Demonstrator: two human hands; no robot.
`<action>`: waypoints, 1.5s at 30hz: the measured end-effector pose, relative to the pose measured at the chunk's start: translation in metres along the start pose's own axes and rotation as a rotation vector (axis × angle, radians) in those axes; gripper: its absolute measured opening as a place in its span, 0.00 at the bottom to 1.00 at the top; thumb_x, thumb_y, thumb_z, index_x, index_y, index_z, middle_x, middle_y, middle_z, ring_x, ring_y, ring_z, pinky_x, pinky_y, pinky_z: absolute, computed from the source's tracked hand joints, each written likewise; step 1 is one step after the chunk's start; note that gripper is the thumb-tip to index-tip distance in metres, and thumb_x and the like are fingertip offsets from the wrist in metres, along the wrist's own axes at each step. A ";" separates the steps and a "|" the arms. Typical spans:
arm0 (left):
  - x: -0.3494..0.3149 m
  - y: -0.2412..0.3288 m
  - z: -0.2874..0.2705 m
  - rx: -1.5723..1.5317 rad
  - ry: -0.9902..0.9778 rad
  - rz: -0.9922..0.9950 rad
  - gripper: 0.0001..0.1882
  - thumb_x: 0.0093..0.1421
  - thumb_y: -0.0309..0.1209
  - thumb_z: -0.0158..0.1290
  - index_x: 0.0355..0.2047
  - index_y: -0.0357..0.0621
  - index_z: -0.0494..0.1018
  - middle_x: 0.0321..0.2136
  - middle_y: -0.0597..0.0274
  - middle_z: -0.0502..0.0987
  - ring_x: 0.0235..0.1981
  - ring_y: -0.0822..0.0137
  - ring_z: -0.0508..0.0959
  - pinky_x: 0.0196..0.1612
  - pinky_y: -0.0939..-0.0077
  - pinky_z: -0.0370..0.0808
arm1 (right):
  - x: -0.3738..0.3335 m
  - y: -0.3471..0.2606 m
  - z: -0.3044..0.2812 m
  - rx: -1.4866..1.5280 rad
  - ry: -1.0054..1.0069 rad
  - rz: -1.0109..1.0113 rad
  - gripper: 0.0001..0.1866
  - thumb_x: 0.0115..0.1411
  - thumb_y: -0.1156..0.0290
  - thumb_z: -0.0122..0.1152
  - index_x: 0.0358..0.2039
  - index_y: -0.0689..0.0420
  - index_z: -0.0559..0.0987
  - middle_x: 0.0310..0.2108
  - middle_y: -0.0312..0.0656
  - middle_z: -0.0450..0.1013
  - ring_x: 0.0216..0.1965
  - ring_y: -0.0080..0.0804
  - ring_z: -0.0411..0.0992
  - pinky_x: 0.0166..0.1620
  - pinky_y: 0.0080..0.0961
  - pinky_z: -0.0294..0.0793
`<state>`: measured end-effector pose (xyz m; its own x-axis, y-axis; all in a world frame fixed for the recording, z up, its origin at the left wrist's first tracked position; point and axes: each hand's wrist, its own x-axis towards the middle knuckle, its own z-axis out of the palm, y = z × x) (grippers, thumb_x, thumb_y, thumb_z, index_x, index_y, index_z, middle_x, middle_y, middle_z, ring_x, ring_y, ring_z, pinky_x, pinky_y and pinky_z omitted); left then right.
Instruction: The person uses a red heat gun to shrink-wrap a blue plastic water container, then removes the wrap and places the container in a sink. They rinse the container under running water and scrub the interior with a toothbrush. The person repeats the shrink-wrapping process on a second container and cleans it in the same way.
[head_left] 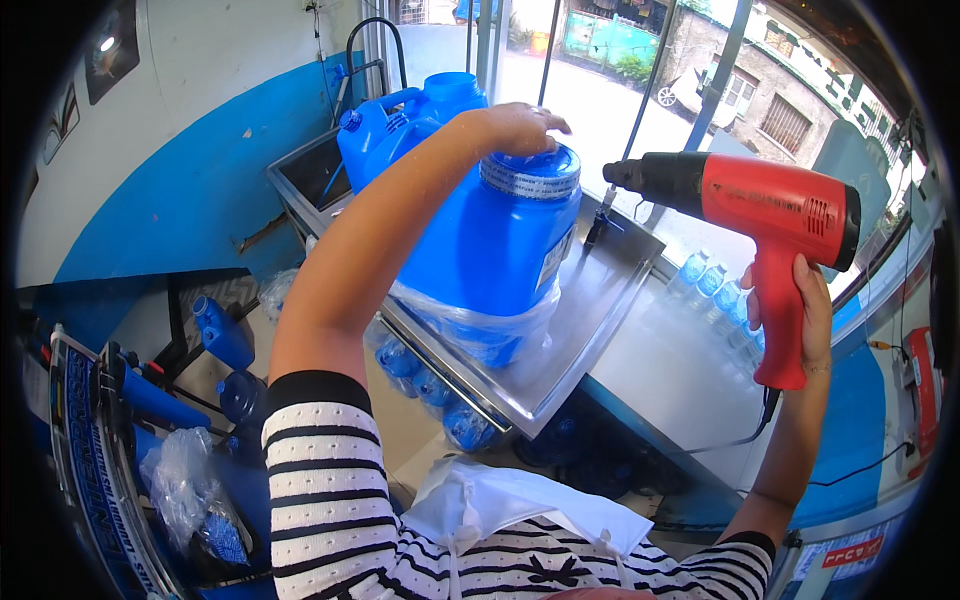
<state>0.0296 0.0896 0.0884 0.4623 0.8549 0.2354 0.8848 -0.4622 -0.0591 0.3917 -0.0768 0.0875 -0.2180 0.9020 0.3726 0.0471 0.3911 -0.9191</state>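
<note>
Fingers of my left hand [520, 128] curl down over the cap of the big blue water jug [495, 240], pressed together on its top and touching the printed plastic seal band [530, 178] wrapped round the neck. The jug stands upright on the steel counter [575, 330], near the counter's front corner, with a loose clear plastic bag [470, 320] gathered round its lower part.

My right hand [790, 310] is wrapped tight round the grip of a red heat gun [760, 215], held to the right of the jug and well clear of it. The gun's black nozzle [640, 175] points left toward the seal band, level with the cap, with a gap between the nozzle tip and the jug. Its black cord [740, 435] hangs from the bottom of the grip, to the right of the jug and below the counter's edge.

Behind the jug, touching or just beside it, sits a second blue container with a carry handle [395, 125], next to a steel sink [310, 175]. Under the jug's corner of the counter I see the rounded tops of more blue bottles [430, 390]. To the right of the jug, past the counter, small clear water bottles [710, 290] stand packed together by the window.
</note>
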 end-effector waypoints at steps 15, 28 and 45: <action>-0.018 -0.018 0.006 0.239 0.169 0.016 0.18 0.63 0.38 0.44 0.42 0.39 0.78 0.44 0.41 0.77 0.42 0.52 0.80 0.43 0.63 0.77 | -0.020 -0.006 0.009 -0.018 0.052 -0.015 0.35 0.57 0.45 0.60 0.50 0.65 0.68 0.28 0.46 0.76 0.20 0.27 0.73 0.22 0.20 0.74; -0.127 0.013 0.009 -1.092 0.456 -0.432 0.21 0.62 0.32 0.43 0.54 0.36 0.67 0.40 0.47 0.79 0.37 0.61 0.81 0.41 0.66 0.76 | -0.039 -0.004 0.043 0.099 0.036 -0.074 0.33 0.56 0.51 0.62 0.51 0.67 0.69 0.31 0.51 0.76 0.20 0.30 0.73 0.24 0.21 0.74; -0.265 0.018 0.085 -1.287 0.256 -0.158 0.12 0.65 0.28 0.47 0.44 0.34 0.75 0.39 0.55 0.80 0.44 0.65 0.78 0.48 0.72 0.73 | -0.064 0.040 0.024 -0.245 0.116 -0.177 0.28 0.66 0.50 0.46 0.44 0.68 0.67 0.23 0.49 0.71 0.13 0.27 0.67 0.17 0.18 0.69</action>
<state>-0.0715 -0.1249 -0.0577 0.2105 0.9172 0.3383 0.1753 -0.3758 0.9099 0.3840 -0.1237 0.0233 -0.1319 0.8252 0.5491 0.2543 0.5636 -0.7859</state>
